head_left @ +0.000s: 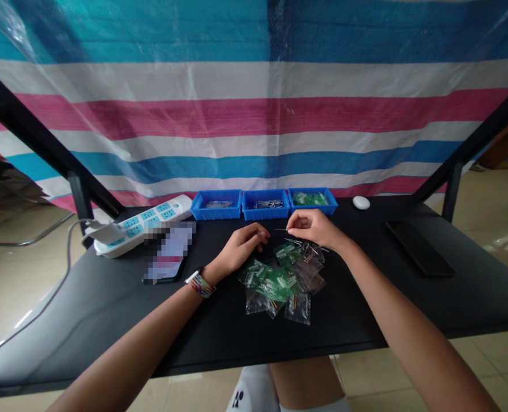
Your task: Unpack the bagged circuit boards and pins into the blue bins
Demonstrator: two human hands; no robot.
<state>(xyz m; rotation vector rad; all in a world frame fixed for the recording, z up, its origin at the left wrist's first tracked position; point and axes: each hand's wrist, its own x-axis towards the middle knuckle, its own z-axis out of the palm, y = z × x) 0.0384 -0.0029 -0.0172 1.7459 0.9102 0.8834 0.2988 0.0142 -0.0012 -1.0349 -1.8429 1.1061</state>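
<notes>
My right hand (pixel 309 226) is closed in a pinch on a thin metal pin (pixel 280 229), which points left. Just left of the pin's free end, my left hand (pixel 247 243) rests with its fingers loosely curled and slightly apart; nothing shows in them. Below both hands lies a pile of small clear plastic bags (pixel 299 309), some with short brass-coloured pieces inside. Green bags (pixel 275 283) with pale pieces lie among them. Several loose metal pins (pixel 294 241) lie at the top of the pile, under my right hand.
Along the back stand three blue bins: the left bin (pixel 216 214) holds clear bags, the middle bin (pixel 266 214) metal pins, the right bin (pixel 314 212) green bags. A power strip (pixel 142 223) and lit phone (pixel 170 252) lie left; a white oval object (pixel 361 202) and dark phone (pixel 420 249) right.
</notes>
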